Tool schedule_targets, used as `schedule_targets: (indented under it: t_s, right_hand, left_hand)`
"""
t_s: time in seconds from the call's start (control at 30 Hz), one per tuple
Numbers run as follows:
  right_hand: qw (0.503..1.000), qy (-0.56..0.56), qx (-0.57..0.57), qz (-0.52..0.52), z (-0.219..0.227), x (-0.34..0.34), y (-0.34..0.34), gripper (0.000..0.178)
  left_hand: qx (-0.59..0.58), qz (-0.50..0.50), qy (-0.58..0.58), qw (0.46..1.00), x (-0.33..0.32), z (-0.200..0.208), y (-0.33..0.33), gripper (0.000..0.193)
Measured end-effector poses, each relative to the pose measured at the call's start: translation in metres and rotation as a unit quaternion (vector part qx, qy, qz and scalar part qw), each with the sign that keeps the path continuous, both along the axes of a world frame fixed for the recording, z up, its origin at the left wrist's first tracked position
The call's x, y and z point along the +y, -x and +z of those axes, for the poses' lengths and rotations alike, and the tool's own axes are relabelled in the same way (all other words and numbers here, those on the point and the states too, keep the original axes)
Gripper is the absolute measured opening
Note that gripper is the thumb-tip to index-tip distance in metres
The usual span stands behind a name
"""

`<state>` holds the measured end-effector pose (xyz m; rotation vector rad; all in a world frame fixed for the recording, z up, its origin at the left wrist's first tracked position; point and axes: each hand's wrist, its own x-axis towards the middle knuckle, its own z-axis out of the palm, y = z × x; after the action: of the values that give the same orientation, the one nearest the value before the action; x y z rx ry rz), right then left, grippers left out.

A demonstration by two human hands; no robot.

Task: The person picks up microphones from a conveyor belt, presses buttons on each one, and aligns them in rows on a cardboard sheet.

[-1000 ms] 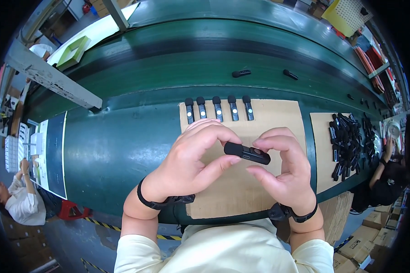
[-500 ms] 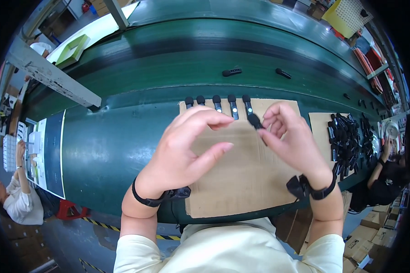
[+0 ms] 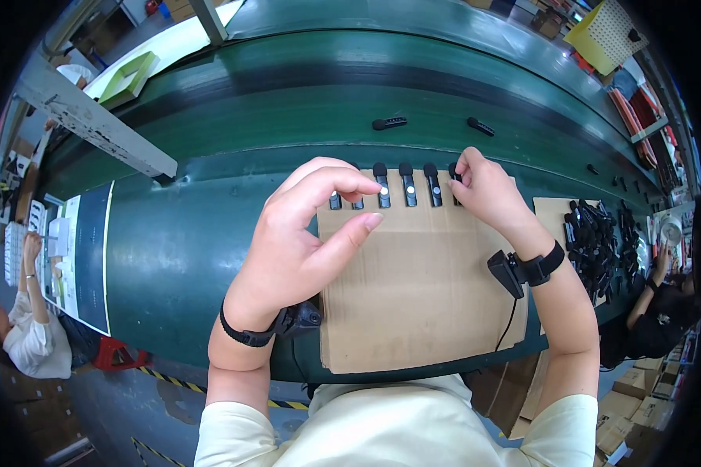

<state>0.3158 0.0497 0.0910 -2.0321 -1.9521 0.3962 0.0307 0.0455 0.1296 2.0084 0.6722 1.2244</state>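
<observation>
I've the right hand (image 3: pixel 488 193) pinching a black device (image 3: pixel 453 169) at the cardboard sheet's (image 3: pixel 420 296) far edge, near its right corner, ending the device row (image 3: pixel 407 185). Left hand (image 3: pixel 300 233): thumb and fingers spread, empty, above the far-left corner.

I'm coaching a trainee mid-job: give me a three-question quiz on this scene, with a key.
1. Which hand is at the black device on the right end of the row?
2. True or false: the left hand has its thumb and fingertips apart.
3. The black heap lies on which side of the large cardboard sheet? A left, B right, C far.

Key: 1. Right hand. 2. True. 3. B.
</observation>
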Motion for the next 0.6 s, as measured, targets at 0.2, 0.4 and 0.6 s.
schedule_targets:
  t_s: [0.2, 0.4, 0.6]
  right_hand:
    - [1.000, -0.005, -0.002, 0.018, -0.005, 0.002, -0.002, 0.023]
    - [0.996, -0.062, 0.039, 0.049, 0.006, -0.018, -0.006, 0.022]
    - [0.982, -0.040, 0.178, 0.038, 0.041, -0.087, 0.008, 0.021]
  left_hand:
    - [-0.002, 0.011, 0.007, 1.000, 0.004, 0.001, 0.004, 0.022]
    - [-0.008, 0.077, 0.054, 0.996, 0.030, -0.007, 0.017, 0.017]
    - [0.112, 0.125, 0.110, 0.980, 0.104, -0.053, 0.030, 0.019]
